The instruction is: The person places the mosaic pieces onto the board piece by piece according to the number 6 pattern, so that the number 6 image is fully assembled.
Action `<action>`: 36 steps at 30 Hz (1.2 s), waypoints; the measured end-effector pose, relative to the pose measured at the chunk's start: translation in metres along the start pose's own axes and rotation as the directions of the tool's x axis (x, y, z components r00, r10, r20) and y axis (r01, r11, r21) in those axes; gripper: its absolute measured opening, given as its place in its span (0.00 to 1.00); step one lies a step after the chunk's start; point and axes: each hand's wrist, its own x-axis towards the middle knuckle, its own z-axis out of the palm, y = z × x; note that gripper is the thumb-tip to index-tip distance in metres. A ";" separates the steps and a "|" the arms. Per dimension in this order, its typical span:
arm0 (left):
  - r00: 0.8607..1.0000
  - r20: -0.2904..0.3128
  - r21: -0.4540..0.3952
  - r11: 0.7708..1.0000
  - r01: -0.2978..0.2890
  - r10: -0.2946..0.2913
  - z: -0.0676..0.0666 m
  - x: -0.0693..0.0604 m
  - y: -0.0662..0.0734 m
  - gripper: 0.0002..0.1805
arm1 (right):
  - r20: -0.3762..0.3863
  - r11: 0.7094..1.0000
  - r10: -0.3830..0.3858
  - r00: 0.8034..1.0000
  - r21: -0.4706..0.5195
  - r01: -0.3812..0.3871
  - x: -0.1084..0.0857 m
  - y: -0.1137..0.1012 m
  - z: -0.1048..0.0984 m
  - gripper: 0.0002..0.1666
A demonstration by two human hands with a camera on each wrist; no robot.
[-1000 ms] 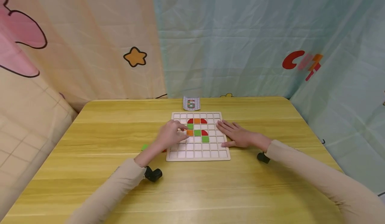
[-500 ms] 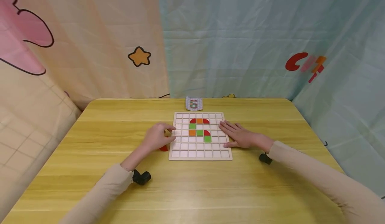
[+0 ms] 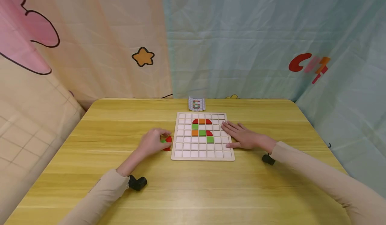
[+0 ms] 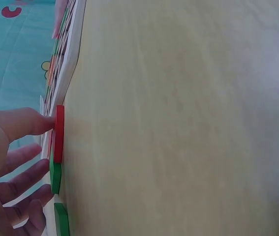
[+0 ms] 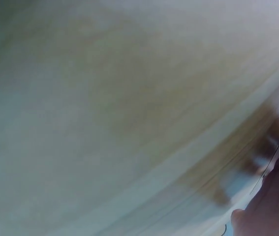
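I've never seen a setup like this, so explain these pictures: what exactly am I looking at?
There is no machine here: a person works bare-handed. The wide view comes from a camera worn on the head; the close views come from one camera on each wrist. On the yellow wood-grain table lies a pale gridded board carrying flat red, orange and green pieces. Beyond it is a small printed card. The left hand touches a loose flat red piece beside the board, with loose green pieces close by; whether it grips the red one is unclear. The right hand rests, fingers stretched out, on the board's right side.
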 end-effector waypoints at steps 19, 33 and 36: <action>0.996 0.021 0.032 0.996 0.087 -0.087 -0.001 0.006 -0.001 0.20 | -0.027 0.999 -0.005 1.000 0.042 0.006 0.002 0.004 0.000 0.54; 0.995 0.060 0.025 0.997 0.078 -0.079 -0.002 0.008 -0.003 0.14 | -0.022 0.998 -0.057 0.998 -0.004 0.057 0.000 0.010 -0.009 0.56; 0.995 0.068 0.024 0.997 0.071 -0.073 -0.002 0.009 -0.003 0.15 | -0.009 0.998 -0.057 0.998 -0.006 0.057 0.000 0.011 -0.011 0.56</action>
